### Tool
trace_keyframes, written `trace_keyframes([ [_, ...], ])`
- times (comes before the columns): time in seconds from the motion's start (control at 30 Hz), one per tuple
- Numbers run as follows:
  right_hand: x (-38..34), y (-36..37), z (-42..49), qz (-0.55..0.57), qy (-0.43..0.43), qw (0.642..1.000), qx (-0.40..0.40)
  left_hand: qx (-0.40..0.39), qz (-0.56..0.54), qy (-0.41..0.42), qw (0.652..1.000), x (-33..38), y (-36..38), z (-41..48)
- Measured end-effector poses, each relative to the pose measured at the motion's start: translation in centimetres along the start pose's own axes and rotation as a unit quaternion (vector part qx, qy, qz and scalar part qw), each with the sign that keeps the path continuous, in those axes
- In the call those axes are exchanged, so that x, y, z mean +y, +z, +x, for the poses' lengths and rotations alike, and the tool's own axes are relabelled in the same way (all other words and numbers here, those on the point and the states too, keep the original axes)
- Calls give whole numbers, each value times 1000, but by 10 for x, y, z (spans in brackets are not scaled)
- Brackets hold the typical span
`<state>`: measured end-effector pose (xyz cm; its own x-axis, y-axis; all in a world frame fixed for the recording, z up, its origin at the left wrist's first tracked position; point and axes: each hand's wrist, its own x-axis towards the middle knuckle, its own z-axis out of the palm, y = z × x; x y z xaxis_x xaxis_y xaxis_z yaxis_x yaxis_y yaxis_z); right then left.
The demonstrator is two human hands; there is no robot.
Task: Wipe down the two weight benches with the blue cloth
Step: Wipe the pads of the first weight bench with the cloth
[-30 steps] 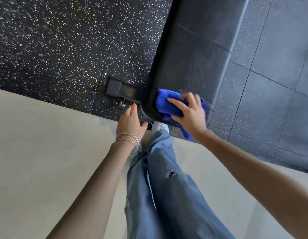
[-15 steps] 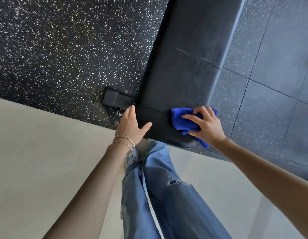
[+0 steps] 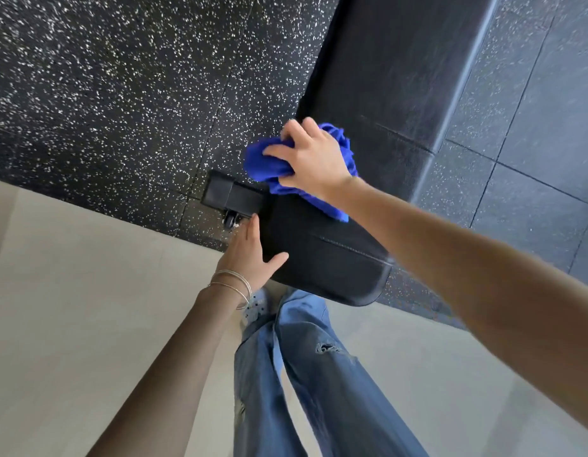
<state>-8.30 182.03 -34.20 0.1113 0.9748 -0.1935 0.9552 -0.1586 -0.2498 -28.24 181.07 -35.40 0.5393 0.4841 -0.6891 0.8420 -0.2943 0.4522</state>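
black rubber floor (image 3: 121, 94) with white speckle fills the top half, tile seams visible. pale floor (image 3: 71, 291) takes the lower half. the boundary between them runs diagonally under the bench's near end.

one weight bench (image 3: 394, 70) in view: black padded top, running from upper right down to a rounded near end. a stitched seam crosses the pad close to that end, another join further up. jeans (image 3: 335, 390), blue with a rip at the knee, stand just short of the near end.

right hand (image 3: 314, 159) is at the pad's left edge, a little up from the near end. its fingers are curled tight round the bunched blue cloth (image 3: 263, 163), pressing it on the pad. the cloth spills over the left edge, and a tail trails back under the wrist onto the pad top.

left hand (image 3: 249, 255) is at the pad's near-left corner. fingers straight and together along the left edge, thumb splayed onto the top. flat, holding nothing, just touching the pad.

black foot bar (image 3: 231, 196) sticks out left from under the bench onto the rubber floor, just below the cloth. pale shoe (image 3: 256, 306) shows partly below the left wrist. thin bangles (image 3: 234, 282) on that wrist. small wheel (image 3: 230, 221) under the foot bar, close to the left fingertips.
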Motion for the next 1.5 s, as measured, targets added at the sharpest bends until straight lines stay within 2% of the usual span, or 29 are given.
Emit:
trace_keyframes([
  [0.07,19,-11,31,-64,-7,997,-49,-8,0,-6,1000,3,-2,2],
  [0.23,79,-38,74,-111,206,972,-6,-12,9,-18,1000,8,0,3],
  [0.33,71,-31,73,-100,230,968,-15,-2,2,-22,1000,9,3,0],
  [0.43,29,-14,48,-104,179,978,-7,6,-10,-27,1000,13,4,-3],
  [0.6,-38,20,-1,-122,-49,989,-74,-2,-18,-25,1000,12,0,-6],
  [0.67,-26,16,5,-115,-63,988,-77,-3,-13,-21,1000,11,1,-10],
  [0.77,22,-5,27,-121,42,991,-36,1,-12,-16,1000,7,4,-13],
  [0.9,86,-23,27,-118,201,972,43,17,-19,-5,1000,7,5,-12],
  [1.0,86,-15,20,-64,295,949,87,42,-25,4,999,10,7,-12],
  [1.07,69,-3,4,-38,308,944,109,53,-27,10,998,13,9,-12],
  [1.13,50,5,-23,-38,268,954,126,66,-25,14,997,16,10,-12],
  [1.27,14,29,-102,-40,115,982,145,88,-23,18,996,21,9,-8],
  [1.37,13,37,-152,-60,-17,993,99,90,-20,25,995,25,9,-4],
  [1.43,33,30,-157,-80,-127,987,65,89,-7,33,995,26,11,-3],
  [1.5,62,18,-141,-87,-190,977,41,95,4,38,995,26,14,-3],
])
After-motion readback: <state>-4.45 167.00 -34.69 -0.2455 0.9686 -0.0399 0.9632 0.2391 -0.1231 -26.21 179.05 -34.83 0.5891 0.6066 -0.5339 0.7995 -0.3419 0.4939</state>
